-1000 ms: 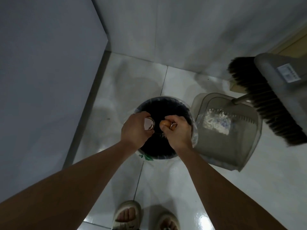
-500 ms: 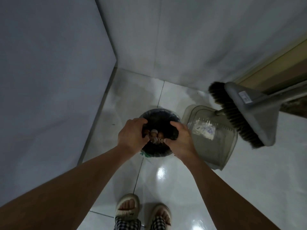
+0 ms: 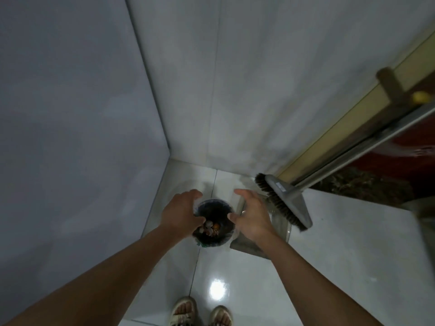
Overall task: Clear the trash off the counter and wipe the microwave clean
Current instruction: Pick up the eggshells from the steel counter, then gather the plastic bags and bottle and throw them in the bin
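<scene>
Head view: left hand (image 3: 180, 211) spread wide, empty, above bin (image 3: 213, 209) at its 9 o'clock rim. Right hand (image 3: 253, 216) spread wide, empty, at 3 o'clock rim. Trash (image 3: 210, 228) lies inside bin, 6 o'clock side. Dustpan (image 3: 277, 225) and broom (image 3: 286, 200) at 3 o'clock of bin.

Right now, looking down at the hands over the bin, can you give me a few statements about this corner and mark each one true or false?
1. Both hands, left hand and right hand, are open and hold nothing. True.
2. The trash bin is empty. False: small scraps lie inside it.
3. A broom leans to the right of the bin. True.
4. The dustpan stands left of the bin. False: it is on the right, under the broom head.
5. The person is barefoot. False: sandals show.
</scene>
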Demonstrator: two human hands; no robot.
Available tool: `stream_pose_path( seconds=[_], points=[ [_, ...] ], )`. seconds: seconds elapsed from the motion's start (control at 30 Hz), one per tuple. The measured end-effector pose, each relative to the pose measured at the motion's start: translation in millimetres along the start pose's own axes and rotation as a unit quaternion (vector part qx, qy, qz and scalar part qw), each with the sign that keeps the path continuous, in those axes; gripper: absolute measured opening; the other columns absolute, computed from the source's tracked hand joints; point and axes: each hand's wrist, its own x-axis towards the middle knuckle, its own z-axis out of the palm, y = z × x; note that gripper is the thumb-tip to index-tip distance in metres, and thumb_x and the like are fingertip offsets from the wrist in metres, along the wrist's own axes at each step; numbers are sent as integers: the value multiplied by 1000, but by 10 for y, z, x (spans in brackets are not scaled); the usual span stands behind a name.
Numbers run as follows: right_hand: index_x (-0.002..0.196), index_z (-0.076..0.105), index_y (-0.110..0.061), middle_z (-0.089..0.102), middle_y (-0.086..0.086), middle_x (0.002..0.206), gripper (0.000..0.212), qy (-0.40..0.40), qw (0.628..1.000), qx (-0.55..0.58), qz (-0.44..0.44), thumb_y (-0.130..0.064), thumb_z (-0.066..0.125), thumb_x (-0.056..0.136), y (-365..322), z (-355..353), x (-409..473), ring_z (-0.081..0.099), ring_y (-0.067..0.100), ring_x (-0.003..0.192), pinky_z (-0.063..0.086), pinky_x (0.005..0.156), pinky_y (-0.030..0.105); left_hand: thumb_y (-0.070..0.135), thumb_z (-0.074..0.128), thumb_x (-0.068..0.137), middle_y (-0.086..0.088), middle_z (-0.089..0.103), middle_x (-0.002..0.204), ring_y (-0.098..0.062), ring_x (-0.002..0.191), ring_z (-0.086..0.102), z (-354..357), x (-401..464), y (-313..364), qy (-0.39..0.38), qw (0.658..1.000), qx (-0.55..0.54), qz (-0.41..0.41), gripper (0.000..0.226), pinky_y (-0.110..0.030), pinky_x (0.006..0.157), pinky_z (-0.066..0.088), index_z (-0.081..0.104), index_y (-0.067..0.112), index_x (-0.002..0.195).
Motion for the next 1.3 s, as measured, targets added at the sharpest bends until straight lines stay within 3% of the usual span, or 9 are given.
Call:
stream_pose_path(
  seconds=[0.2,0.33,0.63,0.73,1.03,1.3],
  points=[
    [133,46,-21,39,1,137,62,26,999,2,-29,-15,74,78,-621,-634,-432,35,18,129,27,104,19,22,75,74,0,56,129,-18,117,52,-838,-365,506,56,997,-31,40,60,-29,99,42,50,19,129],
    [134,45,-23,37,-2,134,64,45,997,39,-50,-13,74,77,-992,-940,-728,42,15,123,37,107,29,23,75,75,0,57,129,-19,117,53,-1281,-612,784,80,994,-28,62,60,-30,100,42,50,19,129],
    [138,38,-26,35,-2,137,73,52,990,20,-126,-20,76,76,-1477,-1362,-1162,40,13,126,36,106,26,22,78,72,0,58,127,-17,115,55,-1786,-1207,1154,149,985,-43,76,62,-31,98,44,50,19,127],
    [139,38,-24,36,0,136,74,44,986,0,-159,-20,76,75,-1549,-1409,-1267,41,14,125,33,99,18,23,77,73,0,58,127,-18,116,53,-1841,-1446,1180,177,982,-37,57,61,-28,96,43,50,18,128],
    [142,34,-21,32,4,141,81,-36,966,-25,-254,-21,77,73,-1716,-1462,-1862,36,17,130,31,110,27,27,76,74,0,57,129,-18,119,52,-1845,-2482,1192,244,968,-44,-39,63,-29,96,41,47,22,130],
    [140,34,-22,33,3,139,85,-118,938,-38,-323,-27,81,69,-1993,-1169,-2478,37,18,129,31,107,25,31,78,73,0,57,128,-17,115,54,-1825,-3557,934,317,937,-63,-136,66,-27,94,42,48,21,130]
  ],
)
